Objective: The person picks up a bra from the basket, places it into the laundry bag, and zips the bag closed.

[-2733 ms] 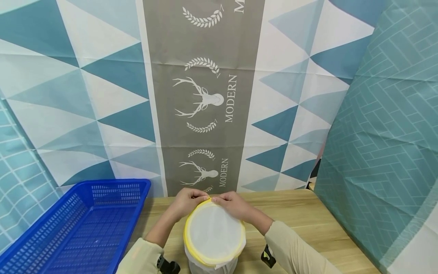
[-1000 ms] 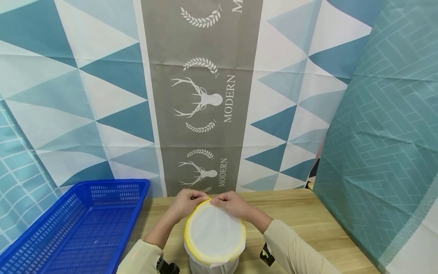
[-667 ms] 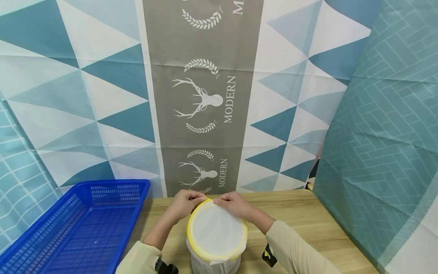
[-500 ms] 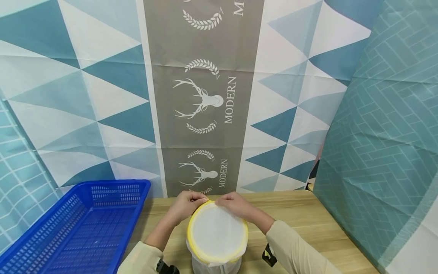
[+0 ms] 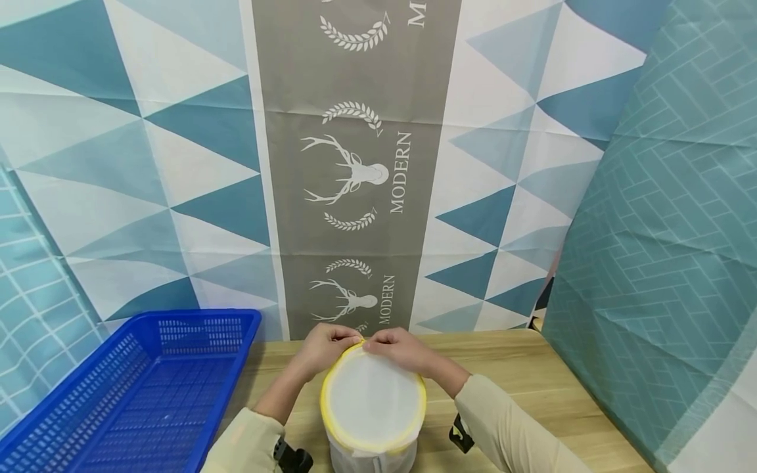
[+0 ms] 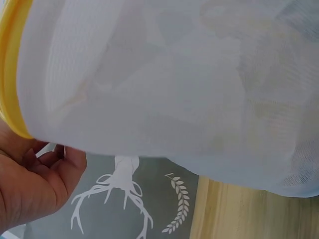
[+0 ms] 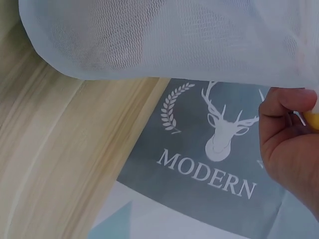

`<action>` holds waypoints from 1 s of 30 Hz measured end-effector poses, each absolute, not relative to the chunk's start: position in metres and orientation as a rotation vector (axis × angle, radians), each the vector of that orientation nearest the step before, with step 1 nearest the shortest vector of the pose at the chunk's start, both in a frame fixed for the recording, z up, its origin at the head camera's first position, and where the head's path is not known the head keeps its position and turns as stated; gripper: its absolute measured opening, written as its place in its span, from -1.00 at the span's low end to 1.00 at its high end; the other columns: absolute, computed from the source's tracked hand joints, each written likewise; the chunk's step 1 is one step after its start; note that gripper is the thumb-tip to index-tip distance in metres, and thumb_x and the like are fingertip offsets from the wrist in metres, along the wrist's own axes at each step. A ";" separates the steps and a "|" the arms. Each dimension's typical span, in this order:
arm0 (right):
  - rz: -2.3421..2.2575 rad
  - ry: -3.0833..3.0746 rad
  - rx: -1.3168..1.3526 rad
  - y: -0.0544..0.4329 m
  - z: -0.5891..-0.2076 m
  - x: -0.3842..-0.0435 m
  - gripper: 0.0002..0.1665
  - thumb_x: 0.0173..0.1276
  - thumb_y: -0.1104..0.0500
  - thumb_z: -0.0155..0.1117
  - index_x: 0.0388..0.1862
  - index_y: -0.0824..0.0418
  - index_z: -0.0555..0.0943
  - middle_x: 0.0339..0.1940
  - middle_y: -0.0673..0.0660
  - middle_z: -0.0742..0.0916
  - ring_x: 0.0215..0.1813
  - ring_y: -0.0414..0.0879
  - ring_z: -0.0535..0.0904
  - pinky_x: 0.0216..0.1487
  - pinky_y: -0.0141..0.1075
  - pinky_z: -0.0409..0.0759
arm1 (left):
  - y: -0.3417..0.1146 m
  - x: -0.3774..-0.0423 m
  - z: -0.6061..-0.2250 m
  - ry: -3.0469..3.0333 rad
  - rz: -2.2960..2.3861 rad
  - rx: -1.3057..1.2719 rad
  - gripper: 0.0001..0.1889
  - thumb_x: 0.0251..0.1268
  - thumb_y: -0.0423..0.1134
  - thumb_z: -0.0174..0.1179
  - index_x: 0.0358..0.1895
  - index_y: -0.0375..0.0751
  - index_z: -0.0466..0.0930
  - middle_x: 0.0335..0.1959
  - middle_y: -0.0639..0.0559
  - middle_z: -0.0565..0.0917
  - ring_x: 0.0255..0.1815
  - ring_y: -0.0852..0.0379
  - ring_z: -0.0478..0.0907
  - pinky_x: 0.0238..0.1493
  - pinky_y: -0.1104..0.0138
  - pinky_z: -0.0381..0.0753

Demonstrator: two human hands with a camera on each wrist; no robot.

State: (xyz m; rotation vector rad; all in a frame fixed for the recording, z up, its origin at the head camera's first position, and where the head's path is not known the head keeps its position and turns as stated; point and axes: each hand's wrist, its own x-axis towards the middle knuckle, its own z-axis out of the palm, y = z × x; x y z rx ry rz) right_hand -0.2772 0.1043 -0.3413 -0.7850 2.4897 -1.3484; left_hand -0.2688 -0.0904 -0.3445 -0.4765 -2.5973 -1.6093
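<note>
A white mesh laundry bag [image 5: 375, 397], round-topped with a yellow rim [image 5: 324, 410], stands on the table before me. My left hand [image 5: 322, 349] pinches the rim at its far side, thumb against fingers. Close beside it, my right hand [image 5: 403, 351] grips the same edge, its thumb on top, so the fingertips of both hands nearly meet. In the left wrist view the bag's pale side [image 6: 149, 89] fills the upper part, with the left fingers curled below the rim. The right wrist view has the right fingers curled at a bit of yellow edge [image 7: 313, 120]. What lies between the fingertips is hidden.
A blue plastic basket [image 5: 160, 401] stands to the left on the wooden table [image 5: 503, 394]. Behind rises a patterned cloth [image 5: 355, 217] with deer heads and triangles. A green cloth [image 5: 662, 263] hangs along the right side.
My right thumb has shifted a little leftward along the rim, closer to the left fingertips. The bag's top has moved slightly to the left. Both hands keep their hold.
</note>
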 end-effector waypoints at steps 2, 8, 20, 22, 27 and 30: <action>-1.363 2.489 -0.779 0.103 -0.341 -0.275 -0.64 0.43 -0.01 0.06 -0.13 0.21 0.67 -0.23 0.12 0.71 -0.41 -0.22 0.54 -0.38 -0.36 0.55 | -0.091 -0.269 -0.342 -2.594 -1.606 -0.470 -0.82 0.25 -0.25 0.19 -0.23 -0.27 0.73 -0.26 -0.13 0.72 -0.45 0.24 0.56 -0.45 0.39 0.56; -1.464 2.481 -0.695 0.097 -0.343 -0.268 -0.62 0.44 0.01 0.03 -0.15 0.28 0.65 -0.32 0.12 0.68 -0.52 -0.22 0.52 -0.47 -0.35 0.54 | -0.092 -0.270 -0.338 -2.614 -1.596 -0.476 -0.78 0.26 -0.24 0.19 -0.17 -0.29 0.71 -0.20 -0.15 0.71 -0.42 0.22 0.59 -0.44 0.39 0.57; -1.521 2.501 -0.624 0.097 -0.346 -0.263 -0.60 0.47 0.02 -0.01 -0.15 0.30 0.63 -0.36 0.12 0.67 -0.55 -0.20 0.54 -0.51 -0.32 0.55 | -0.092 -0.271 -0.338 -2.656 -1.559 -0.475 -0.81 0.26 -0.26 0.19 -0.20 -0.27 0.72 -0.25 -0.12 0.72 -0.46 0.24 0.57 -0.44 0.39 0.57; -1.529 2.504 -0.612 0.099 -0.346 -0.263 -0.60 0.47 0.02 -0.01 -0.14 0.30 0.64 -0.36 0.13 0.68 -0.53 -0.20 0.55 -0.50 -0.32 0.56 | -0.092 -0.271 -0.339 -2.652 -1.556 -0.465 -0.81 0.26 -0.26 0.19 -0.20 -0.27 0.72 -0.25 -0.11 0.72 -0.45 0.24 0.57 -0.44 0.39 0.56; -1.546 2.495 -0.572 0.104 -0.347 -0.262 -0.58 0.47 0.00 -0.02 -0.14 0.29 0.65 -0.37 0.13 0.68 -0.52 -0.19 0.56 -0.48 -0.31 0.58 | -0.094 -0.272 -0.342 -2.649 -1.573 -0.429 -0.80 0.26 -0.25 0.19 -0.18 -0.29 0.72 -0.25 -0.12 0.72 -0.45 0.24 0.57 -0.44 0.39 0.57; -1.553 2.475 -0.562 0.105 -0.346 -0.261 -0.56 0.46 -0.02 -0.01 -0.12 0.29 0.64 -0.37 0.12 0.68 -0.51 -0.19 0.57 -0.47 -0.29 0.59 | -0.094 -0.271 -0.342 -2.654 -1.586 -0.392 -0.81 0.26 -0.26 0.18 -0.19 -0.28 0.72 -0.25 -0.11 0.71 -0.49 0.23 0.56 -0.46 0.38 0.57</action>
